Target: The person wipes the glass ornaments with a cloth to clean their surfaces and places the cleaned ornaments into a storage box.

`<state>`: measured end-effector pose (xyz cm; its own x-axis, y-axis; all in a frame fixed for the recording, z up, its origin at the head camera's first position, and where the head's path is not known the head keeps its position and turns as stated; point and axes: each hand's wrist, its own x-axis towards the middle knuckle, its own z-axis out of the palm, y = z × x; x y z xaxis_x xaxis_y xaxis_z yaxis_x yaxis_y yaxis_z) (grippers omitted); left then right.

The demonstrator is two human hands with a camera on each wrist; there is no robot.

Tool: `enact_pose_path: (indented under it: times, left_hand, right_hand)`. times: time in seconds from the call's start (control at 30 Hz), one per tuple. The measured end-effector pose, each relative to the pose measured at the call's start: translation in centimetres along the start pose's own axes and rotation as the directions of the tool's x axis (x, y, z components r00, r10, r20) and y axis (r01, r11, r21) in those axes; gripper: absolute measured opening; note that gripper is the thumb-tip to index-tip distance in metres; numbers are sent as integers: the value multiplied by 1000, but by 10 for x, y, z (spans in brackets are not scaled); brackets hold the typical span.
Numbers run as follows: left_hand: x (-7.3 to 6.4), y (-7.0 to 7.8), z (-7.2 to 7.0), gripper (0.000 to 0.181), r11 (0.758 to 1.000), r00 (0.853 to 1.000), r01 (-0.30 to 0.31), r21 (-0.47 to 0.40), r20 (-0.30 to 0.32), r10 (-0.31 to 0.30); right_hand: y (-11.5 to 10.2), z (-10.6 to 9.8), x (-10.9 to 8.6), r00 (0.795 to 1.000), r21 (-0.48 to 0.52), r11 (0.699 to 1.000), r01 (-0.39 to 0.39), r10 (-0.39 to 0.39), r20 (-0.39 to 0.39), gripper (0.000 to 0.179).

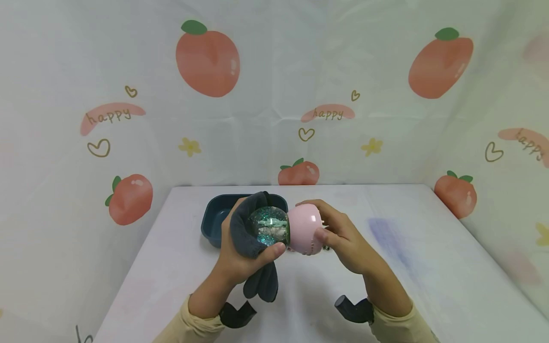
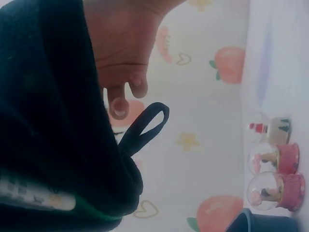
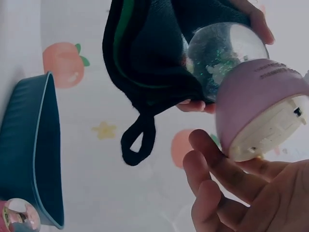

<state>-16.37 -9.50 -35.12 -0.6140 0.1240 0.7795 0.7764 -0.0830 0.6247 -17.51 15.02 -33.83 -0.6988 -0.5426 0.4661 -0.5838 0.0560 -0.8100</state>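
A snow globe [image 1: 305,229] with a pink base and a clear ball of teal glitter is held up over the table, lying sideways. My left hand [image 1: 238,263] grips a dark blue-grey cloth [image 1: 243,227] that cups the glass ball, the thumb lying near the base. Fingers and thumb of my right hand [image 1: 349,244] hold the pink base from the right. In the right wrist view the underside of the base [image 3: 270,130] shows pale, and a hanging loop [image 3: 140,140] sticks out from the cloth's edge.
Behind the left hand stands a dark blue basin [image 1: 211,224]. Three smaller snow globes stand in a row beside it in the left wrist view, including a red-based one [image 2: 290,191] and a white-based one [image 2: 279,130]. A fruit-printed curtain [image 1: 274,143] backs the white table [image 1: 429,267].
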Motion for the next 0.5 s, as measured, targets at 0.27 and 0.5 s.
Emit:
enact_pose_path:
  times: [0.27, 0.5]
  left_hand:
    - [0, -2, 1, 70, 1000, 1000, -17, 17, 3, 17]
    - [-1, -2, 1, 72, 999, 1000, -18, 46, 8, 18]
  right_hand:
    - [-1, -1, -1, 1000, -21, 1000, -23, 23, 13, 40]
    - [-2, -2, -1, 999, -60, 998, -33, 34, 6, 39]
